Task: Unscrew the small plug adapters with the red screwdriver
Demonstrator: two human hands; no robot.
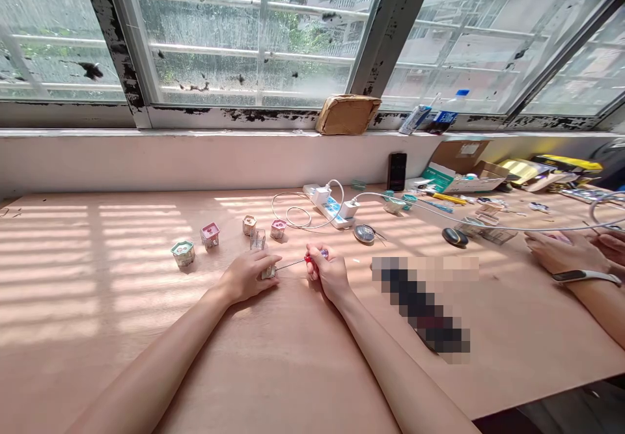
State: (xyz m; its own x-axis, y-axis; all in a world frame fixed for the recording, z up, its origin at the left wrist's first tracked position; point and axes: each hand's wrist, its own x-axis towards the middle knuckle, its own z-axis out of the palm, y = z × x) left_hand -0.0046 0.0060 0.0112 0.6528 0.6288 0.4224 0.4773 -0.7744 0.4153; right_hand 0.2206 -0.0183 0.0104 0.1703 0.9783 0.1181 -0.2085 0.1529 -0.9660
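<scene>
1. Spanning the lower view, the counter (273,369) lies beneath both hands.
2. The left hand (247,274) curls over a small pale piece (268,272); the right hand (329,276) grips a red-handled screwdriver (291,265).
3. The screwdriver's long axis runs sideways, its shaft pointing left.
4. The piece sits between the hands, nearer the left; I cannot tell whether the tip touches it.

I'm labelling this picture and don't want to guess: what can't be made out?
All in the head view:
Pale container: partly hidden by the left hand.
Screwdriver: partly covered by the right hand; whether it enters or only touches the container is too small to tell.
Long dark object: blurred by pixel blocks.
Co-worker's second hand: cut off by the right edge.
</scene>
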